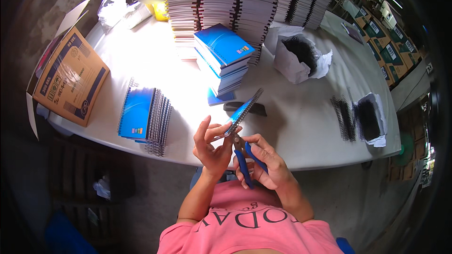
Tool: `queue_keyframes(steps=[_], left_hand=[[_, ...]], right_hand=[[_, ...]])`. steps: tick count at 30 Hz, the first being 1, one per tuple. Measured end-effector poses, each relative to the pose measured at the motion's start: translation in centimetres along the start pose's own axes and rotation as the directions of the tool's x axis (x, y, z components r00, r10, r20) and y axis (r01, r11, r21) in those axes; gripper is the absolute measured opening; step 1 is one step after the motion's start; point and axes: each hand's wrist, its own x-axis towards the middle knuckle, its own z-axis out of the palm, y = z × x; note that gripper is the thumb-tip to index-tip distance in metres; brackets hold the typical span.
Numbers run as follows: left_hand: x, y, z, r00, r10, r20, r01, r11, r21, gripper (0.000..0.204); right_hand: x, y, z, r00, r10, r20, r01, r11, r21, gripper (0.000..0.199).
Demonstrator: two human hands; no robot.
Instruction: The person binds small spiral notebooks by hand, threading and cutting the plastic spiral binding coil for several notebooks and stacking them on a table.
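1. Table (301,127), white, long, fills the middle of the view and carries everything listed below except the hands and what they hold.
2. Cardboard box (70,84), brown with dark blue print, sits tilted over the table's left end, flaps open.
3. Tall stacks of notebooks (221,4), spiral edges outward, line the far edge with yellow, red and green covers on top.
4. Shorter stack of blue notebooks (223,59), leaning, stands just in front of the tall stacks, near the table's centre.
5. Row of bound blue notebooks (143,117), fanned and overlapping, lies at the near left, wire coils at both ends.
6. White paper bag (299,59), torn open, holds black wire coils at the far right of centre.
7. Loose black wire spirals (358,120), partly on white paper, lie at the near right edge.
8. Dark flat object (245,108), kind not clear, lies behind the held notebook.
9. Blue spiral notebook (242,110), held edge-on and slanting up to the right above the table's near edge, spiral side showing.
10. Left hand (212,148), closed on the notebook's lower end, thumb and fingers pinching it, index finger raised.
11. Right hand (263,162), wrapped firmly around the handles of the pliers.
12. Blue-handled pliers (245,157), tips up, meet the notebook's lower spiral end just beside the left fingers.
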Motion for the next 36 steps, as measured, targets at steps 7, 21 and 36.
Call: queue_keyframes(steps=[7, 21, 36], left_hand=[[1.1, -0.8, -0.6, 0.964, -0.220, -0.149, 0.199, 0.970, -0.141, 0.075], [6.5, 6.1, -0.7, 0.925, -0.159, -0.346, -0.089, 0.793, -0.603, 0.028], [13.7, 8.6, -14.7, 0.915, 0.134, 0.381, -0.248, 0.931, 0.267, 0.050]], right_hand=[[-0.2, 0.2, -4.0, 0.838, -0.522, -0.162, 0.133, 0.482, -0.866, 0.030], [1.0, 8.6, 3.3, 0.943, 0.317, 0.099, -0.329, 0.853, 0.406, 0.053], [8.4, -9.1, 11.0, 0.549, -0.573, 0.608, 0.833, 0.318, -0.452, 0.057]])
